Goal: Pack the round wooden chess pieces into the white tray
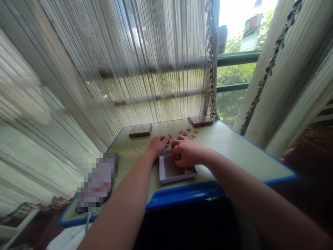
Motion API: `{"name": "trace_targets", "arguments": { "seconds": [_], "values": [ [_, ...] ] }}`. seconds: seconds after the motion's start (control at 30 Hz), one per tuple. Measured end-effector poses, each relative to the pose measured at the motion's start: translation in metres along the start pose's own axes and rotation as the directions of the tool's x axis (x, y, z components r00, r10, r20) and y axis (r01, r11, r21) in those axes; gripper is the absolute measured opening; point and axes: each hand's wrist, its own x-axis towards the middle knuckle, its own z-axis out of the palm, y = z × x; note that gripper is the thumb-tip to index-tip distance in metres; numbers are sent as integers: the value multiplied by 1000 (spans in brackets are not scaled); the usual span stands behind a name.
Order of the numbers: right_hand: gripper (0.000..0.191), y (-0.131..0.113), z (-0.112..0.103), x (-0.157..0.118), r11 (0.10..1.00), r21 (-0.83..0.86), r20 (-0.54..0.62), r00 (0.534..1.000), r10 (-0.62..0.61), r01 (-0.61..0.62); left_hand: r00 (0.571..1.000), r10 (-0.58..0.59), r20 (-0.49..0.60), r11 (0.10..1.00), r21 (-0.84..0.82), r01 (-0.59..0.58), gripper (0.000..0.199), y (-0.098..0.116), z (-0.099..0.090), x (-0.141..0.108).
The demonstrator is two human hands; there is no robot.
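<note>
A shallow open box (pixel 163 170) with pale walls and a brown bottom sits near the table's front edge. My right hand (pixel 187 150) is over its far right part, fingers curled; a round wooden game piece (pixel 177 157) shows beneath them. Another round wooden piece (pixel 188 170) lies in the box's near right corner. At the box's far left corner is my left hand (pixel 157 146), thumb and fingers closed at a small round piece. Several round wooden pieces (pixel 185 133) lie scattered on the table beyond my hands, some partly hidden by my fingers.
The pale table (pixel 241 152) has a blue rim. Two flat brown boxes (pixel 141 130) (pixel 200 121) lie along its far edge. On the left is a blurred-out phone-like device (pixel 99 184) with a white cable (pixel 88 222). String curtains (pixel 156 52) hang before the window.
</note>
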Motion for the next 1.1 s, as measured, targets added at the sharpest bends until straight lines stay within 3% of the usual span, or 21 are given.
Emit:
{"name": "trace_targets", "arguments": {
  "seconds": [0.17,0.27,0.37,0.47,0.53,0.6,0.63,0.7,0.77,0.83,0.93,1.1],
  "values": [
    [13,3,-2,0,999,32,-49,999,13,-11,1000,9,8,999,32,-9,36,0,-1,0],
    [25,10,-2,3,993,62,-154,982,108,-99,1000,4,16,1000,28,-5,36,-3,0,2],
    [38,21,0,4,944,103,-252,910,330,-314,1000,-14,15,1000,-16,14,35,-6,1,4],
    [31,31,-2,1,856,69,-253,821,512,-513,999,-44,-3,997,-56,44,34,-8,1,5],
    [25,34,-6,-2,814,59,-295,769,567,-578,998,-61,-10,996,-61,60,34,-8,1,5],
    [23,34,-12,-4,818,101,-353,748,561,-566,998,-69,-9,996,-49,68,33,-8,1,5],
    [22,32,-14,-5,839,131,-365,761,536,-528,998,-69,-7,997,-45,69,32,-8,1,5],
    [20,26,-16,-4,898,187,-331,835,440,-398,998,-65,-6,997,-47,65,32,-7,1,5],
    [16,17,-14,-3,940,225,-252,917,311,-257,998,-57,-8,997,-50,57,32,-6,1,5],
    [15,8,-10,-1,956,240,-163,964,210,-167,999,-49,-13,998,-49,48,32,-6,1,5],
    [16,0,-4,0,967,209,-46,987,156,-143,999,-44,-11,998,-56,43,33,-6,1,5],
    [19,-1,-2,1,978,135,63,986,151,-159,999,-35,-1,998,-47,35,33,-9,3,7]
  ]
}}
